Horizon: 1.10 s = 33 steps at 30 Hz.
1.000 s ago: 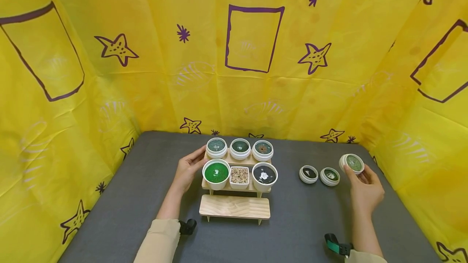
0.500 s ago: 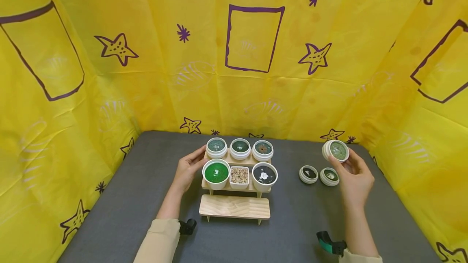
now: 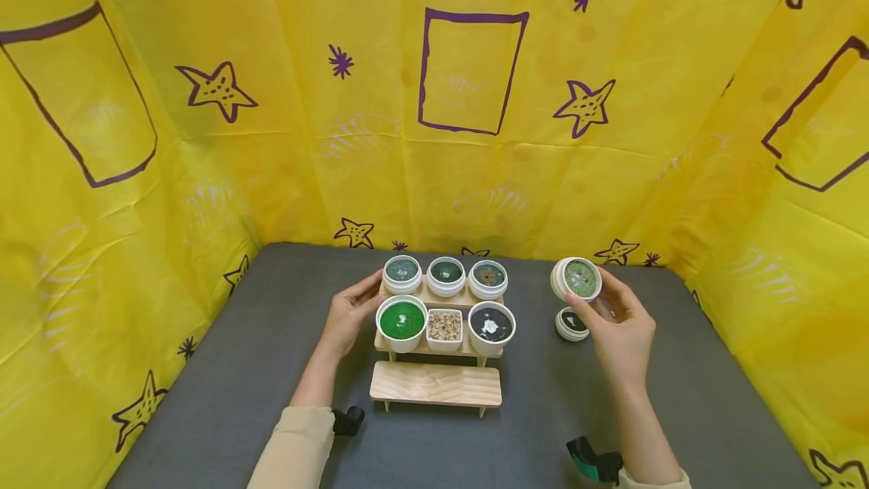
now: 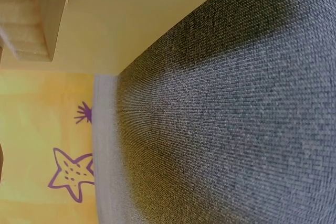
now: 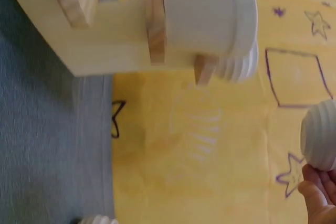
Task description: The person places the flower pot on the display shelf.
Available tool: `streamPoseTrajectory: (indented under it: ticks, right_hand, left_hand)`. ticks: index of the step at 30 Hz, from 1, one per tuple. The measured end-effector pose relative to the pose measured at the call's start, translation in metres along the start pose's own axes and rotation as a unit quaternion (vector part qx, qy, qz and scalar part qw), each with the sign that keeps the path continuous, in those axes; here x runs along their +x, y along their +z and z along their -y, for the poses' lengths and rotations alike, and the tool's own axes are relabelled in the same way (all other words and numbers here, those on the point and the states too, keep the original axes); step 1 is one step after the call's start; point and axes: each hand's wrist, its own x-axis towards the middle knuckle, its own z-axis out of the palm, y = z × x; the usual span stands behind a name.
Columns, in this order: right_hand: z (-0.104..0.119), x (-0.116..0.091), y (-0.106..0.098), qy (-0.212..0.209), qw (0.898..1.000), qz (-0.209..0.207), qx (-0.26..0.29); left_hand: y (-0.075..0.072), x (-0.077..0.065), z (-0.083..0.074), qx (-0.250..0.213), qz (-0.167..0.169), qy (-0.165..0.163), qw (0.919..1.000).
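Observation:
My right hand [image 3: 624, 327] pinches a small white ridged bowl [image 3: 582, 278] with a speckled green filling, between thumb and fingers. It is raised off the table, its top tilted toward the head camera; the right wrist view shows the ridged side of this bowl [image 5: 319, 136]. My left hand [image 3: 349, 317] grips the left end of the top shelf of a three-tier wooden stand [image 3: 436, 385]. Three ridged bowls [image 3: 445, 278] stand on the top tier. On the middle tier are a bright green-filled bowl [image 3: 401, 323], a square cup of brown bits [image 3: 444, 329] and a dark-filled bowl [image 3: 492, 327].
A small dark-filled ridged bowl [image 3: 572, 324] stands on the grey table [image 3: 529, 406], just below the held one. The lowest shelf of the stand is bare. Yellow cloth [image 3: 475, 172] with purple drawings hangs around the back and sides.
My right hand has carried the green-filled bowl leftward and slightly up, toward the stand. It now covers one small bowl on the table. My left hand has stayed in place.

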Motion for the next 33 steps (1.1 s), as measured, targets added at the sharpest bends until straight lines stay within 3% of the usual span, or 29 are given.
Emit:
streamPoseTrajectory:
  ticks: [7,13,18,33]
  right_hand:
    - [0.009,-0.021,0.019,-0.048,0.996,0.064,-0.036]
    - [0.012,-0.037,0.033,-0.093,0.988,0.116,-0.032]
    - [0.01,-0.046,0.043,-0.143,0.976,0.165,-0.017]
    - [0.004,-0.079,0.071,-0.217,0.926,0.309,-0.02]
  left_hand:
    - [-0.001,0.0,0.001,0.003,0.002,0.002,1.0]
    - [-0.001,0.001,0.0,0.007,0.003,0.001,1.0]
    - [-0.002,0.002,0.0,-0.001,0.004,-0.002,1.0]
    - [-0.001,0.001,0.001,0.0,0.001,0.0,1.0]
